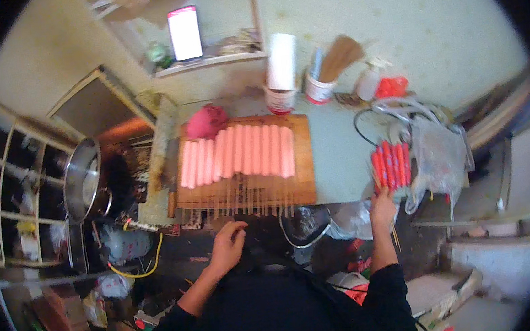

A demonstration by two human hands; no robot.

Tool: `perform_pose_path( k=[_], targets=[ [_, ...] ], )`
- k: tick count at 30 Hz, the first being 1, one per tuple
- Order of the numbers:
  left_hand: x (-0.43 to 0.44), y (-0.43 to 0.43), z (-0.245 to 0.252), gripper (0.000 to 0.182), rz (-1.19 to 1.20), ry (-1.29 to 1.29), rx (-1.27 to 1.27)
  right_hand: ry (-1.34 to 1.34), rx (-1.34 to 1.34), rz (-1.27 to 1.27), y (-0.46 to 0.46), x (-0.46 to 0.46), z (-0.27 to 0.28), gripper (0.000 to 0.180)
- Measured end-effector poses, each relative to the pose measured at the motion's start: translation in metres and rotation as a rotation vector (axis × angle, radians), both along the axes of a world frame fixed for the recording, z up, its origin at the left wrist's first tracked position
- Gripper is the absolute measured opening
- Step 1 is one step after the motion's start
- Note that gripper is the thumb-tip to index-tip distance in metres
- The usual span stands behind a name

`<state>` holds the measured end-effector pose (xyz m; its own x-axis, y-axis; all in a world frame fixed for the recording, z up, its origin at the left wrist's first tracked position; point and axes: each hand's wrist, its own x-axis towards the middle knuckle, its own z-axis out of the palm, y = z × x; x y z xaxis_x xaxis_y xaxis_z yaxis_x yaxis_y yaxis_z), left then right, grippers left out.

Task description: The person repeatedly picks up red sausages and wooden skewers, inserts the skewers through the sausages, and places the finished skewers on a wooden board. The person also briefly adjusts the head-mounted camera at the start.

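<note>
A row of pink sausages (254, 150) on thin wooden skewers lies across a wooden cutting board (303, 162), the bare stick ends jutting over its near edge. My left hand (227, 245) hovers just in front of the board, fingers loosely bent and apart, with nothing visible in it. Several sausages in red wrappers (392, 166) lie at the right of the table. My right hand (383, 206) is at their near end, closed around thin wooden skewers (396, 236) that stick out above and below it. Whether its fingertips touch the wrappers is hard to tell.
A crumpled pink cloth or bag (207, 122) rests on the board's far left corner. Behind stand tubs holding a paper roll (280, 62) and a brush (343, 57). Plastic bags (438, 150) crowd the right. A steel pot (83, 179) and a gas cylinder (125, 242) are at left.
</note>
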<state>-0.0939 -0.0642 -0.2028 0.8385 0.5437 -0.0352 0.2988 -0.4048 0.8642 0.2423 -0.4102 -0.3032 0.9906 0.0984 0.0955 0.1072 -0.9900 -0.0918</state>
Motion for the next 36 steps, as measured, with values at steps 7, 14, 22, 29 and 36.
perform_pose_path(
  k=[7, 14, 22, 29, 36],
  targets=[
    [-0.009, 0.012, 0.006, 0.018, -0.021, -0.030, -0.082, 0.205, 0.469, -0.081, 0.024, -0.002, 0.002, 0.038],
    [0.018, 0.025, 0.020, 0.021, -0.082, -0.180, -0.347, 0.860, 1.597, -0.010, 0.130, -0.118, 0.128, 0.021],
    [0.037, 0.048, 0.093, 0.033, -0.233, -0.323, -0.825, 1.102, 1.647, 0.271, 0.243, -0.216, 0.218, 0.023],
    [0.017, 0.084, 0.103, 0.028, -0.123, -0.329, -0.913, 1.007, 1.651, 0.338, 0.265, -0.233, 0.222, 0.029],
    [0.007, 0.129, 0.106, 0.025, 0.004, -0.391, -0.844, 1.082, 1.992, 0.173, 0.238, -0.251, 0.202, 0.020]
  ],
)
